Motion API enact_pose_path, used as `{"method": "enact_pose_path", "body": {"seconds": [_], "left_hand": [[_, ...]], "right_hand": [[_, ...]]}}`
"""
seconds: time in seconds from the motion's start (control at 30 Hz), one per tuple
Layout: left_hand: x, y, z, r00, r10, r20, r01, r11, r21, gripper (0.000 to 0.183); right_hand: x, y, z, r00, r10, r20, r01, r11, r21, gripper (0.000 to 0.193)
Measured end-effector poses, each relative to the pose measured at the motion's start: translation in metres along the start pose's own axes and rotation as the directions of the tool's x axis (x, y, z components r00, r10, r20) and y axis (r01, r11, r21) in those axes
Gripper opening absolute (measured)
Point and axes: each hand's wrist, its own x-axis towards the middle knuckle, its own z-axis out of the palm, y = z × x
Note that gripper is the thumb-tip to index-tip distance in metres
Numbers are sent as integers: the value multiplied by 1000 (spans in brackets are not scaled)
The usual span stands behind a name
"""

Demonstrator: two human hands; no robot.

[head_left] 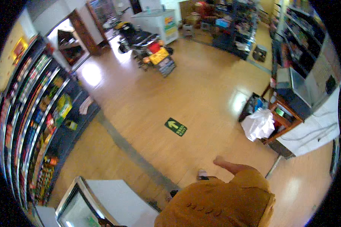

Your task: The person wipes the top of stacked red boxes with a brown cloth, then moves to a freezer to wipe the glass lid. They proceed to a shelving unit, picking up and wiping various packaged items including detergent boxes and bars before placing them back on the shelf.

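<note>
My right hand [218, 160] hangs over the wood-look floor [212, 106], in front of my brown top [219, 200]. It is small and smeared, so its fingers cannot be made out, and nothing shows in it. Below it is a light shoe or sandal [202, 174] on the floor. I cannot make out my left hand. At the lower edge, a dark shape [105, 222] lies against a glass-topped chest freezer [76, 208]; whether it is a hand is unclear.
Stocked shelves [30, 125] curve along the left. A parked scooter [138, 39] with a sign board stands ahead, near a white chest freezer [155, 22]. At right, a white plastic bag [258, 124] hangs by a wooden stool [286, 117]. A green arrow sticker [175, 127] marks the floor.
</note>
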Motion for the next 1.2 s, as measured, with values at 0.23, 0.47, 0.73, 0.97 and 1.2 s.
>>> {"method": "enact_pose_path", "body": {"seconds": [0.23,0.47,0.73,0.97,1.2], "left_hand": [[-37,216,22,806,474,354,-265,824,-501,28],[-134,430,-14,360,828,430,-278,535,-798,32],[-173,592,16,0,846,534,424,484,-766,31],[-181,717,41,-230,887,401,88,429,-899,33],[-242,809,66,-537,814,222,-98,201,-975,36]], "right_hand": [[45,79,-9,881,-462,96,469,832,-296,19],[2,17,-66,958,-286,10,263,894,362,29],[-4,149,-30,946,311,-90,-265,903,338,26],[-62,121,-81,789,614,29,-590,744,315,25],[-24,50,-122,635,772,0,-537,442,719,29]]}}
